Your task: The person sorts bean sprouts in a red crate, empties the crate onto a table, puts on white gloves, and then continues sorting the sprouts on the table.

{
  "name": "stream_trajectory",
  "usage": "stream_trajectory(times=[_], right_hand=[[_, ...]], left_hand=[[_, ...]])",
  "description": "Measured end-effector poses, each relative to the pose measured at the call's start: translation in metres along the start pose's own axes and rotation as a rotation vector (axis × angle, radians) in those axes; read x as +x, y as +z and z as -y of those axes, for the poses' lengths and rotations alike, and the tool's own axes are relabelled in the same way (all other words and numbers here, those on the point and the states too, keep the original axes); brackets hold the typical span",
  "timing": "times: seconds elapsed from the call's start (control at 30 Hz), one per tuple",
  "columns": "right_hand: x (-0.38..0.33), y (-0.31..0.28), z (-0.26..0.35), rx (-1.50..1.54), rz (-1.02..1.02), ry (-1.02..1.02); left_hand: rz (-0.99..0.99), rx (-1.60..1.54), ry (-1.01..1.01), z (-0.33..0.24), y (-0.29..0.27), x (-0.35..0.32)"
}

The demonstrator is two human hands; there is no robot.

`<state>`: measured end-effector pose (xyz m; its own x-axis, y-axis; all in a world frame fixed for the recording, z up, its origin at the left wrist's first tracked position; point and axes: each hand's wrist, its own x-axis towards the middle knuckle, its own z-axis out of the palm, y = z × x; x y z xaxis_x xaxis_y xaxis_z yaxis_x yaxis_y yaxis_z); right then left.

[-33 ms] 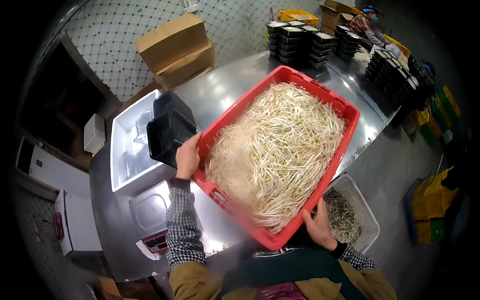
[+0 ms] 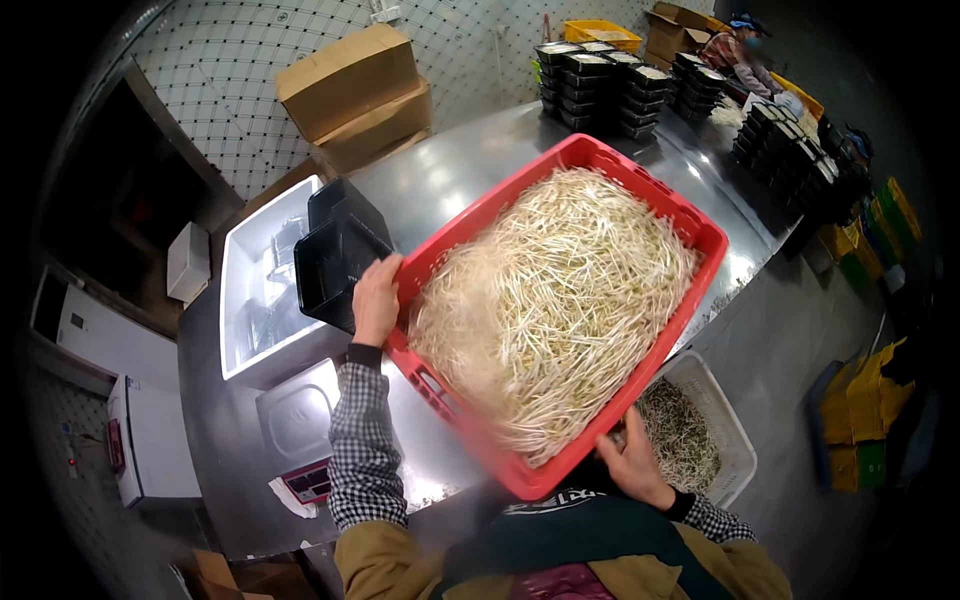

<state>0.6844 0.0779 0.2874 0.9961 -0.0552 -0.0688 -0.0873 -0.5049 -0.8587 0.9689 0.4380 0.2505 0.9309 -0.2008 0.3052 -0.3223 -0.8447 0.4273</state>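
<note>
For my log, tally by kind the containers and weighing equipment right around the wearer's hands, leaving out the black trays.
Red rectangular plastic crate: 1
White rectangular plastic basket: 1
White rectangular foam box: 1
Silver-topped weighing scale with a red panel: 1
Total: 4

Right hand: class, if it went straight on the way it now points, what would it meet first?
The right hand would probably meet the red plastic crate first; it may already touch it, depth being unclear.
</note>
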Motion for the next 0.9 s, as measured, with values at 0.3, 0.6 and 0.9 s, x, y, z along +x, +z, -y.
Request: stream_trajectory(times=[0.3, 0.6, 0.9], right_hand=[[0.161, -0.121, -0.008, -0.257, -0.078, -0.328], [0.354, -0.222, -0.119, -0.661, 0.032, -0.143], [0.365, -0.219, -0.169, -0.556, 0.005, -0.199]], left_hand=[[0.028, 0.048, 0.027, -0.088, -0.018, -0.091], [0.010, -0.784, -0.670, -0.094, 0.011, -0.136], [-0.104, -0.551, -0.698, -0.090, 0.031, -0.130]])
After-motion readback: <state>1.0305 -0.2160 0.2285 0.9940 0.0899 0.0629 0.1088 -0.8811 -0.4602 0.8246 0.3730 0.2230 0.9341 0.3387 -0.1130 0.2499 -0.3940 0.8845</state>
